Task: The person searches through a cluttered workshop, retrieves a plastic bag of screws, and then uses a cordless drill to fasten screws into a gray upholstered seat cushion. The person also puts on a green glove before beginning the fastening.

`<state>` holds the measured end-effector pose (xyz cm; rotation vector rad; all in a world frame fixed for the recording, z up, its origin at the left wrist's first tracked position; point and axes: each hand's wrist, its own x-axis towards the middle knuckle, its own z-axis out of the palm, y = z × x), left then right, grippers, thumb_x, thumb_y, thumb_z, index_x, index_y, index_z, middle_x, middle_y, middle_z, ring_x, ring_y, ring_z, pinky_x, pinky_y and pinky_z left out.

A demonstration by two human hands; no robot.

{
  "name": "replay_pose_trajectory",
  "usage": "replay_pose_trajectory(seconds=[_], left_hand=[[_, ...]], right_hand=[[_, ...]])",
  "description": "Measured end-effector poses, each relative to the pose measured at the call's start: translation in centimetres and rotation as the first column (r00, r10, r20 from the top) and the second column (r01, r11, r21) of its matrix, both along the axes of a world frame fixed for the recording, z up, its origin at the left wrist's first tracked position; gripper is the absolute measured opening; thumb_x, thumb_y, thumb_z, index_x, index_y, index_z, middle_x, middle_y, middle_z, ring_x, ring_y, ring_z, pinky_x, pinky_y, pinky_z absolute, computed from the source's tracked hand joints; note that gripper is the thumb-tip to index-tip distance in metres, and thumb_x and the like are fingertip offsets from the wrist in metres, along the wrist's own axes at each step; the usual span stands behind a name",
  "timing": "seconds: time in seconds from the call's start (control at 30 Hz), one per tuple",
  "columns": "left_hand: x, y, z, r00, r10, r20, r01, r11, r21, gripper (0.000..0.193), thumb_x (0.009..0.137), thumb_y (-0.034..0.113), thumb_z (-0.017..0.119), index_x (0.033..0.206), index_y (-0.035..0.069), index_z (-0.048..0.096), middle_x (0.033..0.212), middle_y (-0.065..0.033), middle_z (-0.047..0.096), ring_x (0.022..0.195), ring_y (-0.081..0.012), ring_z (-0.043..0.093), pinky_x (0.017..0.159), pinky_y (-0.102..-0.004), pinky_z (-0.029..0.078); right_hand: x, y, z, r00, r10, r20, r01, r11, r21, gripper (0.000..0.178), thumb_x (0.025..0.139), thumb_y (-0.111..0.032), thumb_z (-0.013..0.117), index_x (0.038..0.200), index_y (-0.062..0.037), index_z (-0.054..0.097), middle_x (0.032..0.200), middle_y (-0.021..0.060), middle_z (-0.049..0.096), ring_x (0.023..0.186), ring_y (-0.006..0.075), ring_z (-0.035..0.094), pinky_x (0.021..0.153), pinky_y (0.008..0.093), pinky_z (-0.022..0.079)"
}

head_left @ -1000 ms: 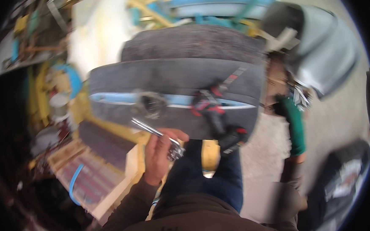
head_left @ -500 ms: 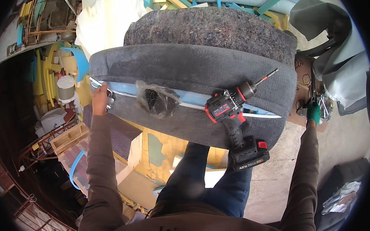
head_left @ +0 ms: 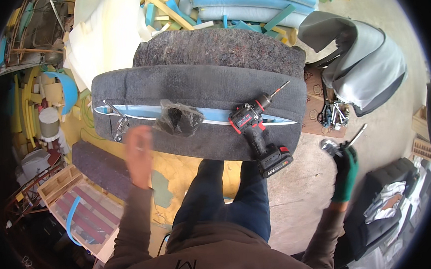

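Observation:
A dark grey upholstered piece [head_left: 133, 85] lies across my legs, with a long slit showing light blue material [head_left: 145, 111] and white edging. My left hand [head_left: 139, 149], bare and blurred, is over its near edge; its fingers are smeared. Just left of that hand lies a silver metal tool [head_left: 121, 121] with a thin shaft. A cordless drill [head_left: 249, 125] with a long bit rests at the right, beside a clear plastic bag of small black pieces [head_left: 180, 118]. My right hand [head_left: 345, 168], in a green and black glove, is closed around a silver wrench [head_left: 331, 147], off to the right.
Several hand tools [head_left: 335, 116] lie on a patterned brown sheet [head_left: 314, 96] at the right. Grey fabric [head_left: 363, 51] is draped beyond them. Blue and yellow foam strips [head_left: 277, 19] are heaped at the back. A wooden crate [head_left: 82, 211] stands at the lower left.
My left hand has come off the metal tool and moved right and nearer. My right hand has drawn back from the tools on the sheet, holding the wrench. The view has shifted.

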<state>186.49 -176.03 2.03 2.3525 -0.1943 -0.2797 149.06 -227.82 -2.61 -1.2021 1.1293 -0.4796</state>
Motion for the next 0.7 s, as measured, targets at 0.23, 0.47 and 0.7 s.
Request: replay_pose_trajectory(seconds=[0.23, 0.47, 0.7], left_hand=[[-11.3, -9.7, 4.5, 0.727, -0.448, -0.520, 0.007, 0.763, -0.647, 0.054, 0.112, 0.020, 0.074, 0.157, 0.006, 0.049, 0.131, -0.0101, 0.063, 0.102, -0.0148, 0.071, 0.089, -0.0321, 0.059], [-5.7, -2.8, 1.2, 0.755, -0.250, -0.607, -0.245, 0.750, -0.614, 0.021, 0.119, 0.022, 0.062, 0.133, 0.007, 0.054, 0.102, -0.0045, 0.066, 0.079, -0.0115, 0.069, 0.071, -0.0262, 0.056], [0.6, -0.8, 0.8, 0.804, -0.351, -0.480, -0.010, 0.799, -0.601, 0.020, 0.117, 0.022, 0.067, 0.127, 0.005, 0.062, 0.104, -0.0012, 0.065, 0.085, -0.0071, 0.061, 0.073, -0.0254, 0.052]], right_hand=[[15.2, 26.3, 7.2, 0.982, 0.044, 0.184, -0.130, 0.865, 0.485, 0.017, 0.109, -0.009, 0.072, 0.126, -0.0072, 0.071, 0.128, 0.0054, 0.073, 0.120, 0.0149, 0.069, 0.109, 0.0314, 0.054], [17.6, 30.9, 5.9, 0.918, 0.364, 0.160, -0.397, 0.865, 0.308, 0.041, 0.109, -0.011, 0.075, 0.146, 0.0019, 0.064, 0.136, 0.0089, 0.073, 0.121, 0.0171, 0.069, 0.108, 0.0318, 0.054], [19.3, 24.8, 2.6, 0.774, 0.279, -0.569, -0.626, 0.475, -0.618, 0.064, 0.101, -0.017, 0.077, 0.159, 0.0003, 0.056, 0.157, 0.0243, 0.062, 0.141, 0.0432, 0.060, 0.119, 0.0519, 0.046]])
